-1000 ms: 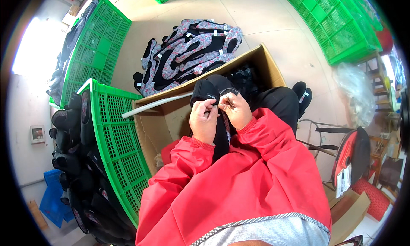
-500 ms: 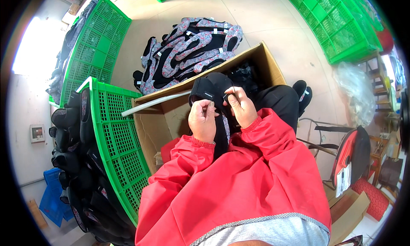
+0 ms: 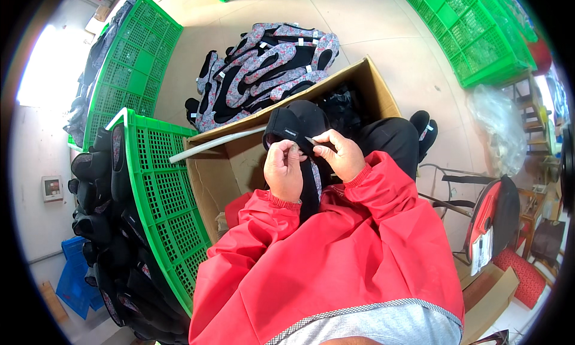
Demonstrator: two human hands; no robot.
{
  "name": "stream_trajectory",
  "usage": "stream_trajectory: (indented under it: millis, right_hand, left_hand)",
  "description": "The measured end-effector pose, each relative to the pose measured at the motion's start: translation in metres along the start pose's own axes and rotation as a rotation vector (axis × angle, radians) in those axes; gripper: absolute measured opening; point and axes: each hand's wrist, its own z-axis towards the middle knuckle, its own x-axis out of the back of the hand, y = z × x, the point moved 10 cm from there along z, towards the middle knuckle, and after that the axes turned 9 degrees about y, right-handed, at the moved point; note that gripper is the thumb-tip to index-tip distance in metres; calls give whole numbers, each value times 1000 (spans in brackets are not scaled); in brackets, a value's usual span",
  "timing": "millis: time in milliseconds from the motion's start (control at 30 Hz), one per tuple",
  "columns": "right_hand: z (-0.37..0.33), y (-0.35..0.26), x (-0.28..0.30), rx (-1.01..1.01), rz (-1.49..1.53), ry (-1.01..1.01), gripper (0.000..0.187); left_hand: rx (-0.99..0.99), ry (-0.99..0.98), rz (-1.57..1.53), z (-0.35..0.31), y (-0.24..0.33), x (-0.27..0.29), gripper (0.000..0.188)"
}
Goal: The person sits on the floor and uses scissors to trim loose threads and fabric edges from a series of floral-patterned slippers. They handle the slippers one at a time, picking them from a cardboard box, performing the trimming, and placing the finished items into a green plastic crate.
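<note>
A black fabric shoe with a small printed tag lies over my lap, its opening toward the left. Just below the tag my left hand is closed in a pinch; what sits between thumb and forefinger is too small to make out. Close by, my right hand pinches a small pointed tool, its tip directed left at the shoe. Its kind is not clear, since the fingers cover most of it. A strip of floral lining shows below, between my hands.
An open cardboard box stands around my knees, crossed at left by a pale tube. Beyond it lies a pile of floral-and-black shoes. Green crates border the left, with black shoes beside them. A red-and-black seat is at right.
My right hand has turned, and the tool's pointed tip now shows toward the left, where a dark thing showed at the fingers before. My left hand keeps its pinch nearly in place.
</note>
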Motion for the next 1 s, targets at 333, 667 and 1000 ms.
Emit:
stream_trajectory:
  millis: [333,667,1000]
  right_hand:
    - [3,-22,-4,34,-246,-101,24]
    - [5,-30,-6,120,-263,-88,22]
    - [4,-27,-8,165,-228,-22,22]
  left_hand:
    - [-21,-45,-10,-5,0,-1,8]
    - [-105,-80,64,-6,3,-3,8]
    - [-180,-71,150,-8,14,-6,5]
